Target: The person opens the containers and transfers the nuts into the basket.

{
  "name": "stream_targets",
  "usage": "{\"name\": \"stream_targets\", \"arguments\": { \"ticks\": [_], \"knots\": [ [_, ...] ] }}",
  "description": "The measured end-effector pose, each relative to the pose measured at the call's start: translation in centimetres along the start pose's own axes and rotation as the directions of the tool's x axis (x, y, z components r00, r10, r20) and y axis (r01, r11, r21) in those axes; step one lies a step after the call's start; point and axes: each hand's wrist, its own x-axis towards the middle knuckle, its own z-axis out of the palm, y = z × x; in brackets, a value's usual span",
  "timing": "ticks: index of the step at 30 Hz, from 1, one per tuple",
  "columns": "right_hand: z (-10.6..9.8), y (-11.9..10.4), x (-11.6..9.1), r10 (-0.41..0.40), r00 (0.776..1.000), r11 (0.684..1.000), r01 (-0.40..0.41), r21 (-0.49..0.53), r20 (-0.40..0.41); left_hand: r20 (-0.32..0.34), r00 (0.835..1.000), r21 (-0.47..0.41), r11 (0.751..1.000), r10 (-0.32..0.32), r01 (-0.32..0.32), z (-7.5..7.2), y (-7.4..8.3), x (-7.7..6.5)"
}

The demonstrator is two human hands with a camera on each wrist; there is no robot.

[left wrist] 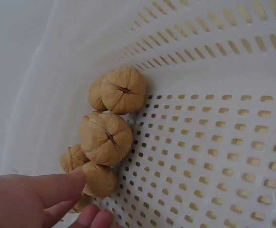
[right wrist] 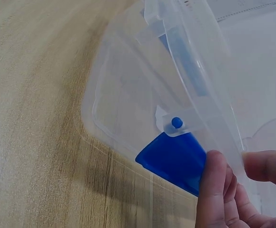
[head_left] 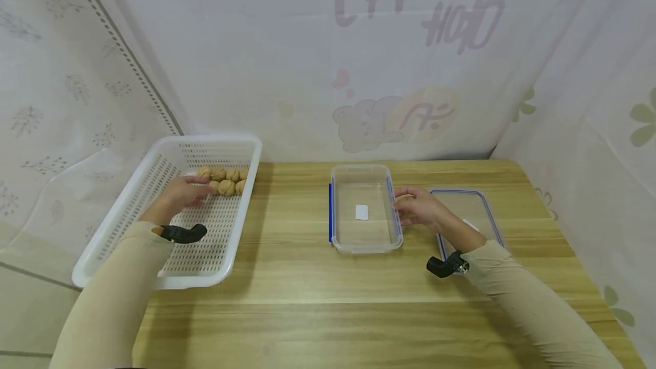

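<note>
My left hand (head_left: 184, 195) reaches into a white perforated plastic basket (head_left: 215, 139), beside light-brown walnuts (head_left: 226, 188). In the left wrist view its fingers extend over the nearest walnut (left wrist: 100, 179), partly covering it; whether they touch is unclear. Another walnut (left wrist: 106, 137) sits farther along the basket wall. A clear rectangular food container (head_left: 366, 248) stands open-topped on the table, a white label on its floor. At its right side, my right hand (head_left: 417, 209) pinches the rim, thumb on one face and fingers against the blue latch (right wrist: 173, 159).
A clear lid with a blue seal (head_left: 466, 204) lies on the wooden table (head_left: 318, 323) at the right, partly behind my right forearm. Printed cloth (head_left: 287, 73) hangs behind the table and along both sides. Black wrist cameras sit on both wrists.
</note>
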Motion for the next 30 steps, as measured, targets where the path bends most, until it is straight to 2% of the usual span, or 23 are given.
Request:
{"name": "stream_targets", "arguments": {
  "ticks": [4, 8, 12, 17, 20, 24, 27, 30],
  "knots": [
    [0.1, 0.0, 0.0, 0.007, 1.000, 1.000, -0.007, -0.022, -0.010, -0.026, 1.000, -0.004, 1.000, 0.001, -0.001, -0.6, 0.0, -0.6],
    [0.2, -0.2, 0.0, 0.006, 1.000, 0.998, -0.007, -0.061, -0.021, -0.081, 0.997, 0.006, 1.000, 0.014, -0.014, -1.2, 0.7, -1.0],
    [0.0, -0.4, 0.1, 0.009, 0.999, 0.995, -0.012, -0.098, -0.032, -0.149, 0.986, 0.032, 0.997, 0.073, -0.069, -1.4, 2.1, -1.4],
    [-0.4, -1.0, -0.1, -0.006, 0.999, 0.988, -0.002, -0.152, -0.051, -0.210, 0.957, 0.094, 0.978, 0.203, -0.186, -0.7, 5.0, -2.2],
    [-1.0, -1.8, -0.2, -0.054, 0.997, 0.976, 0.039, -0.214, -0.062, -0.220, 0.921, 0.190, 0.940, 0.322, -0.284, 0.0, 7.1, -2.6],
    [-2.4, -3.5, 0.0, -0.140, 0.985, 0.933, 0.097, -0.347, -0.101, -0.203, 0.865, 0.302, 0.870, 0.458, -0.390, 1.0, 10.6, -2.9],
    [-3.5, -5.1, -0.1, -0.203, 0.969, 0.879, 0.117, -0.461, -0.141, -0.155, 0.841, 0.321, 0.831, 0.519, -0.453, 2.1, 13.4, -3.0],
    [-4.2, -6.6, -0.3, -0.282, 0.941, 0.795, 0.121, -0.594, -0.185, -0.104, 0.819, 0.351, 0.792, 0.564, -0.500, 3.4, 15.7, -2.4]
  ]
}}
